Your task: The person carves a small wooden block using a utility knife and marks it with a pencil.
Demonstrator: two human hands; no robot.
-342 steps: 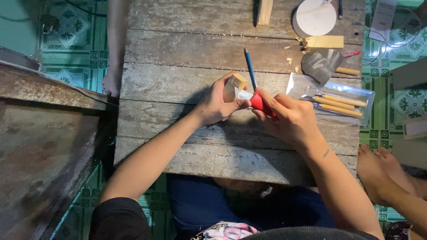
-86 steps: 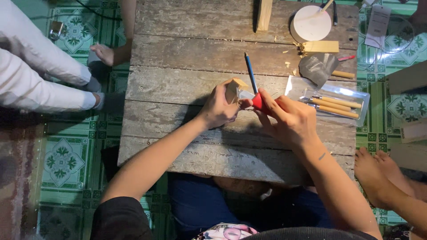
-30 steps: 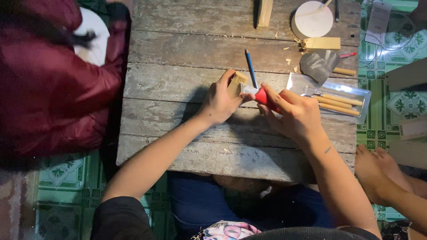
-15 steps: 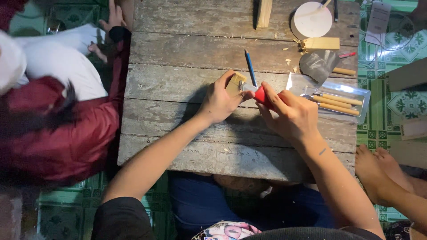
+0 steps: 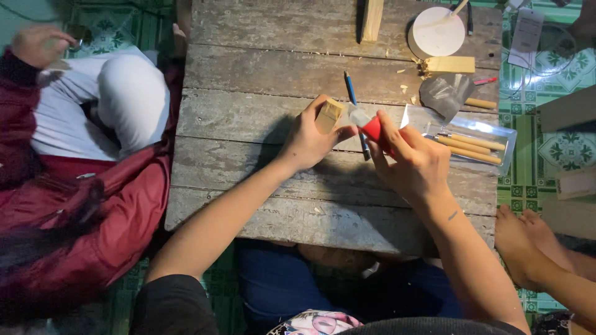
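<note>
Gripping a wood block, the left hand faces the right hand, whose closed grip hides most of a red-handled tool.

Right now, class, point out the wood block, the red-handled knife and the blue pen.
Wood block point(image 5: 329, 113), head view, its top face.
Knife point(image 5: 373, 129), head view, red handle.
Pen point(image 5: 351, 89), head view, upper barrel.

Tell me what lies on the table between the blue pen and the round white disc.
In the head view, only bare weathered planks with a few wood shavings between the blue pen and round white disc.
</note>
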